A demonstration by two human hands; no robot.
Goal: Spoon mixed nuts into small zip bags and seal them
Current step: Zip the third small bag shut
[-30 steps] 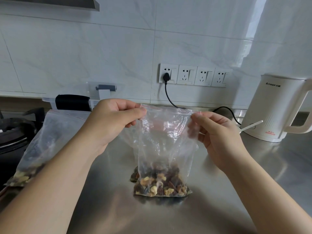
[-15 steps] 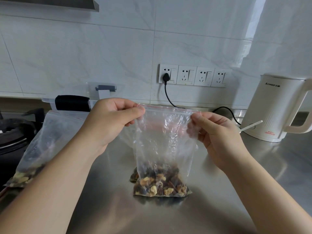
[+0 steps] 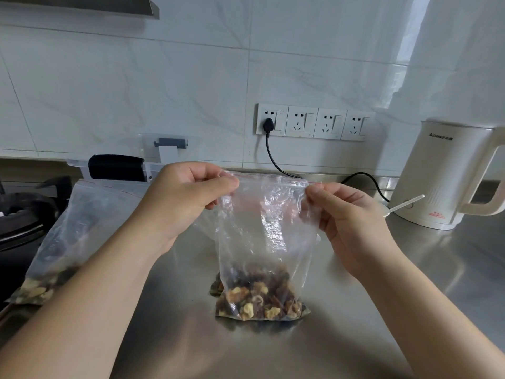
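Together we hold a small zip bag (image 3: 263, 242) upright at the middle of the steel bench (image 3: 410, 283), our left hand (image 3: 185, 198) pinching its top left corner and our right hand (image 3: 347, 214) pinching the top right corner, so the red zip strip stretches taut between them. Mixed nuts (image 3: 259, 299) fill its bottom, which rests on the bench. Just behind it lies another filled bag (image 3: 217, 285), mostly hidden. A large bag (image 3: 68, 236) of nuts leans at the left, and a white kettle (image 3: 448, 173) stands far right below the wall sockets (image 3: 314, 122).
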